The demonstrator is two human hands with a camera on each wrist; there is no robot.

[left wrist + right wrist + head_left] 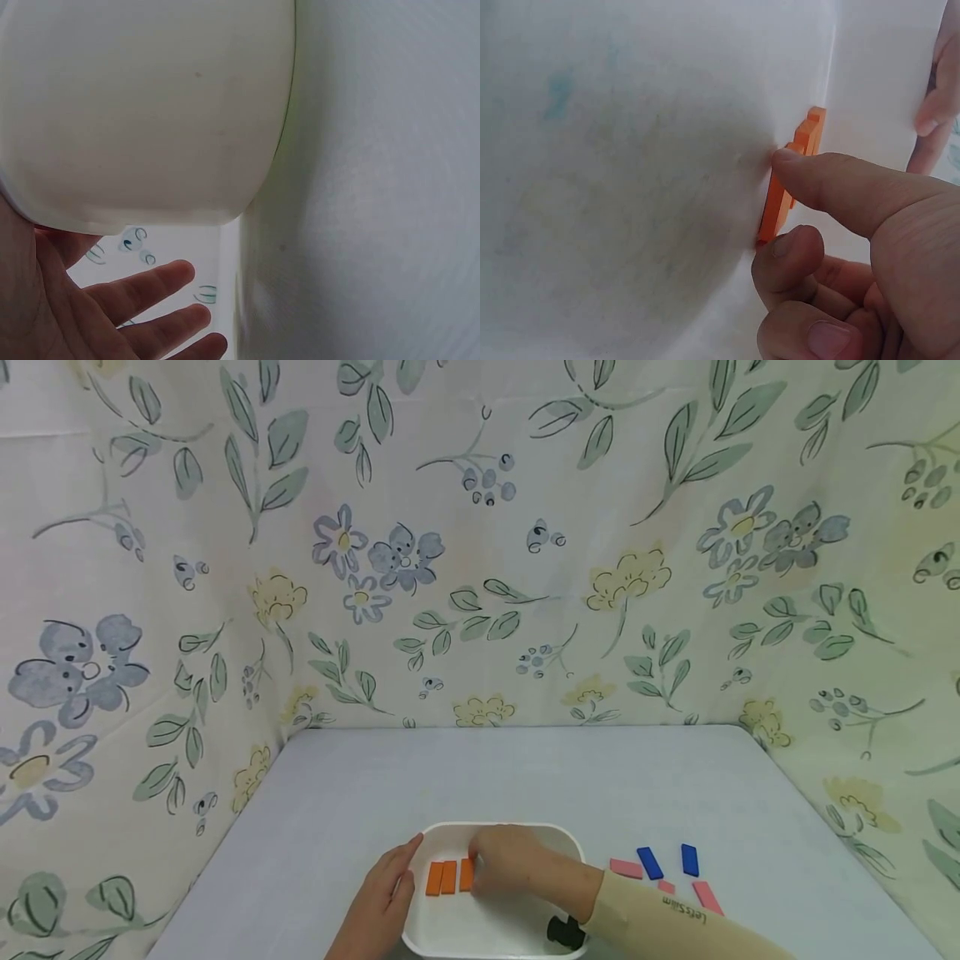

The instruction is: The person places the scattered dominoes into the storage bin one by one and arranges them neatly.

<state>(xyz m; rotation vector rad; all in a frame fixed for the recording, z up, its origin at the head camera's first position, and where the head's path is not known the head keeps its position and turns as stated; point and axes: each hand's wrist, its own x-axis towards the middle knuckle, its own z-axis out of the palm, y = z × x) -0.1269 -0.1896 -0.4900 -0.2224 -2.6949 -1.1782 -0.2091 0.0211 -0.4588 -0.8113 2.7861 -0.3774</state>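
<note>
A white tray [491,937] stands at the front of the table. Inside it, two orange blocks [441,878] lie side by side near the left wall. Just right of them, my right hand [510,864] reaches in and pinches another orange block [772,206] between thumb and index finger, the thumb at its upper end. The remaining fingers curl below. My left hand [382,893] rests against the tray's left rim. In the left wrist view, several fingers [142,292] of that hand extend loosely beside the tray's outer wall [150,112].
Right of the tray, two blue blocks [690,860] and several pink blocks [626,868] lie scattered on the pale table [487,777]. A small black object [565,932] sits by my right wrist at the tray's near right corner. Floral cloth [480,568] surrounds the table's back and sides.
</note>
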